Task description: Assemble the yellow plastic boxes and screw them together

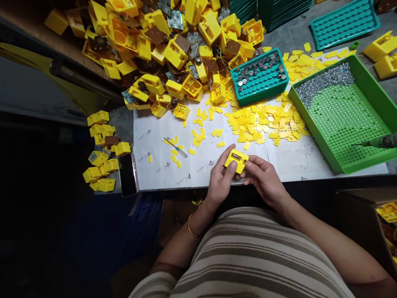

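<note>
My left hand grips a small yellow plastic housing from its left side, thumb on the near face. A slot with metal parts inside shows in the housing's upper face. My right hand holds the same housing at its right edge, fingers pinched there; whether something small sits between them cannot be made out. Beyond my hands, small flat yellow plastic covers lie in a heap. Behind them stands a teal tray with several button cells in its round pockets.
Yellow housings with wires and brown plates pile up at the back left. A screwdriver lies on the white paper. At left are a phone and more housings. A green basket holds screws; a power driver reaches over it.
</note>
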A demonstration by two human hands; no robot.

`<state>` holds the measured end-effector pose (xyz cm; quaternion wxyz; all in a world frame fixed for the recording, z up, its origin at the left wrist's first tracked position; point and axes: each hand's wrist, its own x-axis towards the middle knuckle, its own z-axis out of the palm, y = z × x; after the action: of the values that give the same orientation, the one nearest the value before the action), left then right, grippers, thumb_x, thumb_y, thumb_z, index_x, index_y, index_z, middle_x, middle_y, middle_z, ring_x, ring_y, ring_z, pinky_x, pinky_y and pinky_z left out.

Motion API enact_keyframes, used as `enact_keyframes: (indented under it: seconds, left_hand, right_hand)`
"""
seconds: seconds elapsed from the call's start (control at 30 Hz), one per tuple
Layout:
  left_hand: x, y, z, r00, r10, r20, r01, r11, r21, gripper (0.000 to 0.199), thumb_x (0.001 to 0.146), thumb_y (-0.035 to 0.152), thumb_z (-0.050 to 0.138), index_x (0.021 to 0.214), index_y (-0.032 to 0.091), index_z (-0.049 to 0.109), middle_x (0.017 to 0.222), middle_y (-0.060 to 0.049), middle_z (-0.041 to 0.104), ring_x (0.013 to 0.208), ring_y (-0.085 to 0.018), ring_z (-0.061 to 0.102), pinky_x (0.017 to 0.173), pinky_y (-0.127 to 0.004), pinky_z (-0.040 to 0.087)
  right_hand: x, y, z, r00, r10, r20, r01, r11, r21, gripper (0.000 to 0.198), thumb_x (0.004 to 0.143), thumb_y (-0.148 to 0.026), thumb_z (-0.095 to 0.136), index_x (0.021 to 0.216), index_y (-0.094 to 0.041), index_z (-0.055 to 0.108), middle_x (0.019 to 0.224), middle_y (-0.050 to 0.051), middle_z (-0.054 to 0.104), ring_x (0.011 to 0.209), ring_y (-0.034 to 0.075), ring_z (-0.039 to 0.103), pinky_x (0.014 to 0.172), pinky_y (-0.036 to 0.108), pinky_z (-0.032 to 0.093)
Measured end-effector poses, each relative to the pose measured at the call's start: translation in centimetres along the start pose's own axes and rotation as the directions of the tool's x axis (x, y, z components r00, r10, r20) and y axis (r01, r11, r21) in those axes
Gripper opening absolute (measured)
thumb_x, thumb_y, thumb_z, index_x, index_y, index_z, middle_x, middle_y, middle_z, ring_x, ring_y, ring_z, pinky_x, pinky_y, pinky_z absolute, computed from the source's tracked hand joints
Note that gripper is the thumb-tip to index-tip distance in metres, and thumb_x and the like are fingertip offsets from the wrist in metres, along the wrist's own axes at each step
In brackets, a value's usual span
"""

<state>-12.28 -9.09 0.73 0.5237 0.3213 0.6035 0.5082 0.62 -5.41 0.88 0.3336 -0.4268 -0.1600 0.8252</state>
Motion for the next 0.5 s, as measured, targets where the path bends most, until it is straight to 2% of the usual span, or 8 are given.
enact_keyframes:
  seconds: [0.07, 0.13, 0.37, 0.5]
  left_hand:
    - [0.1, -0.1, -0.2, 0.998, -0.061, 0.032, 0.062, 0.998, -0.020, 0.054, 0.085, 0.044, 0.063, 0.134, 0.022, 0.056, 0.092, -0.003, 0.069, 0.067, -0.009, 0.057, 0.066, -0.021, 0.047]
    - [0.3, 0.0, -0.3, 0.994, -0.097, 0.054, 0.099, 0.994, -0.034, 0.058, 0.084, 0.044, 0.064, 0.136, 0.020, 0.054, 0.081, -0.001, 0.067, 0.056, -0.007, 0.052, 0.058, -0.020, 0.045]
    - [0.4, 0.9, 0.1, 0.995, -0.085, 0.056, 0.086, 0.996, -0.007, 0.054, 0.083, 0.040, 0.067, 0.132, 0.020, 0.058, 0.083, -0.001, 0.067, 0.052, -0.004, 0.051, 0.053, -0.018, 0.046]
    - [0.6, 1.1, 0.2, 0.993, -0.112, 0.025, 0.113, 0.993, -0.018, 0.053, 0.082, 0.038, 0.068, 0.132, 0.021, 0.058, 0.082, 0.000, 0.066, 0.052, -0.004, 0.051, 0.052, -0.017, 0.046]
  right_hand:
    - [0.2, 0.1, -0.2, 1.000, -0.015, 0.009, 0.015, 0.999, -0.045, 0.040, 0.063, -0.044, 0.083, 0.088, -0.017, 0.067, 0.061, -0.002, 0.063, 0.058, 0.009, 0.060, 0.047, 0.016, 0.050]
    - [0.3, 0.2, -0.4, 0.999, -0.040, 0.003, 0.040, 0.996, -0.077, 0.041, 0.064, -0.047, 0.082, 0.088, -0.016, 0.068, 0.060, -0.002, 0.063, 0.057, 0.009, 0.059, 0.047, 0.016, 0.049]
    - [0.5, 0.7, -0.9, 0.988, -0.151, 0.039, 0.154, 0.982, -0.108, 0.031, 0.072, -0.043, 0.078, 0.084, -0.017, 0.066, 0.056, -0.004, 0.061, 0.051, 0.006, 0.052, 0.050, 0.017, 0.044]
    - [0.8, 0.3, -0.9, 0.996, -0.076, 0.053, 0.081, 0.992, -0.094, 0.036, 0.072, -0.044, 0.078, 0.094, -0.018, 0.067, 0.058, -0.003, 0.062, 0.053, 0.007, 0.055, 0.050, 0.017, 0.045]
